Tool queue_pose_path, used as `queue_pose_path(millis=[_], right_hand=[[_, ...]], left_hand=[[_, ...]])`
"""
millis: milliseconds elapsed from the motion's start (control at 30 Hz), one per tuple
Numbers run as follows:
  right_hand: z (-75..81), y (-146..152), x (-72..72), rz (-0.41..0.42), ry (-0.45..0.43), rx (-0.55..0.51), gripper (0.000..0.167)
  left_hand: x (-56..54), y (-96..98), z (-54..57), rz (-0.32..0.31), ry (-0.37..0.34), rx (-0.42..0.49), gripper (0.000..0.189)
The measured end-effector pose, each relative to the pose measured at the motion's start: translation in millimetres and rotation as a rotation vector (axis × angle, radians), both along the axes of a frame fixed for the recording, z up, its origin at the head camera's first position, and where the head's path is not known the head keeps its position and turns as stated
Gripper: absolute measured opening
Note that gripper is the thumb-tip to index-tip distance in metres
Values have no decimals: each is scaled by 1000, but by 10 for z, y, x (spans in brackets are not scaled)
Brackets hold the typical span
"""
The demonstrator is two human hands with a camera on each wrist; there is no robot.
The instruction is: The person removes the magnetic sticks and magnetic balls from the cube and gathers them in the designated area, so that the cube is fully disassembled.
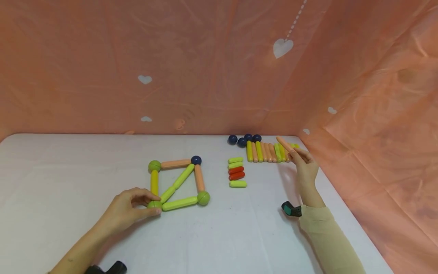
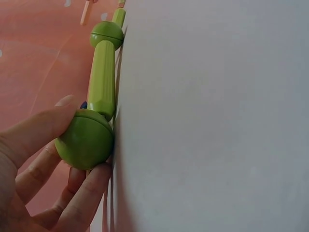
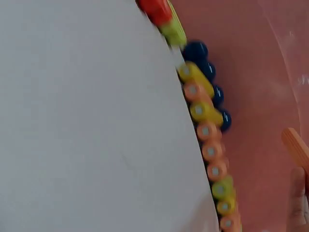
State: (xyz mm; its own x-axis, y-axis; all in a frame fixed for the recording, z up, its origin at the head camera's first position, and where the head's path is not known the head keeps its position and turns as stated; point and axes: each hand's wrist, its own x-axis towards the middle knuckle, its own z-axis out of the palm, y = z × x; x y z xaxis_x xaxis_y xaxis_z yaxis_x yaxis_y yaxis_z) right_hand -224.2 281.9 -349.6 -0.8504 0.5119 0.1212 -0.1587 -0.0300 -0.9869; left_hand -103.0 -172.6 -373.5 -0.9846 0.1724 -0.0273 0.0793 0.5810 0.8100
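My left hand (image 1: 131, 207) pinches the green ball (image 2: 87, 140) at the near left corner of a flat square frame of rods and balls. A yellow rod (image 1: 154, 182), orange rods (image 1: 176, 164) and a green rod (image 1: 180, 203) form its sides, and two short green rods (image 1: 184, 176) run diagonally. Its other corners are a green ball (image 1: 154, 166), a dark blue ball (image 1: 196, 160) and another green ball (image 1: 203, 198). Above the far right of the table, my right hand (image 1: 305, 169) holds an orange rod (image 1: 283, 143), tilted up, over the row of rods.
A row of yellow, orange and green rods (image 1: 265, 152) lies at the back right, beside several dark blue balls (image 1: 242, 142). Short green and red rods (image 1: 236, 170) are stacked in a column left of it. An orange heart-patterned sheet (image 1: 219, 68) hangs behind the white table (image 1: 232, 239).
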Motion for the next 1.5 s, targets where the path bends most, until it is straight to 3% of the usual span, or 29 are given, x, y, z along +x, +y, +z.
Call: queue_pose_path(millis=[200,400,700,867,1000,1100,1267,1333,1400,1500], right_hand=[[-3,273,-133,-122,-32,-123,4],[-8,423,-234,-187,-68,-211,10],[-10,587,-342,-278,-237,-255,18],[-32,622,-393,-285,-336,-266,8],[-57,635,-435,-272,-408,-265,14],[-73,651,-436,-256,-502,-144,22],[-79,591,-411,-117,-621,147,50],[-79,535,-380,-90,-581,268,53],[-78,470,-343,-115,-506,366,51],[-41,337,-279,-156,-407,436,46]], left_hand=[[5,7,1,-1,7,-7,33],[3,2,-2,2,3,-10,33],[2,3,-14,6,-4,1,32],[4,4,-20,9,4,14,32],[8,9,-20,17,12,24,32],[6,21,-10,21,13,25,32],[7,22,-5,29,3,28,33],[11,18,-8,30,2,31,34],[16,14,-11,31,-3,34,34],[22,7,-12,33,-6,40,34]])
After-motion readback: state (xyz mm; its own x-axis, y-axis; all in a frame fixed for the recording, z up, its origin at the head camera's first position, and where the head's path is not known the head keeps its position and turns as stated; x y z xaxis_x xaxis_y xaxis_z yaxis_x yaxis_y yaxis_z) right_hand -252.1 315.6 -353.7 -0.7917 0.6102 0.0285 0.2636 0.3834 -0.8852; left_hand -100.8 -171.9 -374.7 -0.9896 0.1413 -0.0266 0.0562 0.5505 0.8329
